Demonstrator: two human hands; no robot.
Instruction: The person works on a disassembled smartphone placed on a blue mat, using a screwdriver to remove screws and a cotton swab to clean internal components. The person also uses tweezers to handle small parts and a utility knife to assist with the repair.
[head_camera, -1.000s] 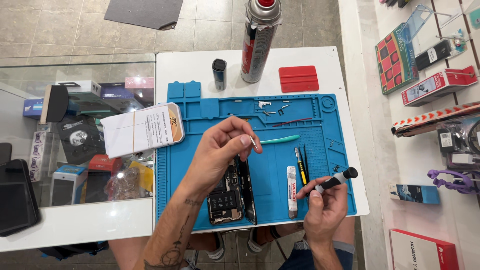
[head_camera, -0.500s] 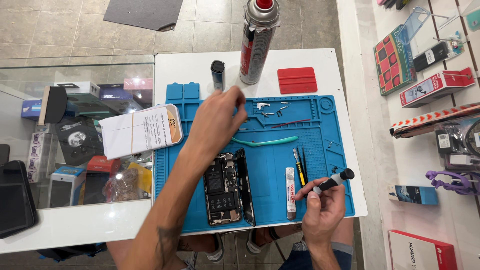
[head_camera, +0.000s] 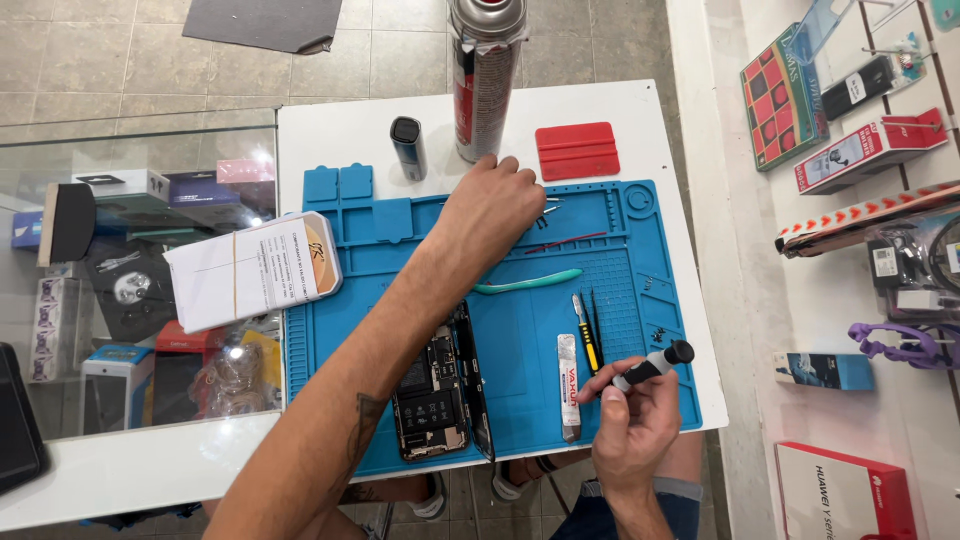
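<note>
The left hand (head_camera: 492, 212) reaches to twelve o'clock across the ribbed blue rubber mat (head_camera: 520, 390), fingers curled together over small metal parts (head_camera: 548, 207) near the mat's far edge; whether they pinch one cannot be told. The right hand (head_camera: 628, 425), at five o'clock by the mat's near edge, pinches a black screwdriver (head_camera: 652, 366). The opened phone (head_camera: 440, 390) lies at seven o'clock, bare mat between it and the right hand.
</note>
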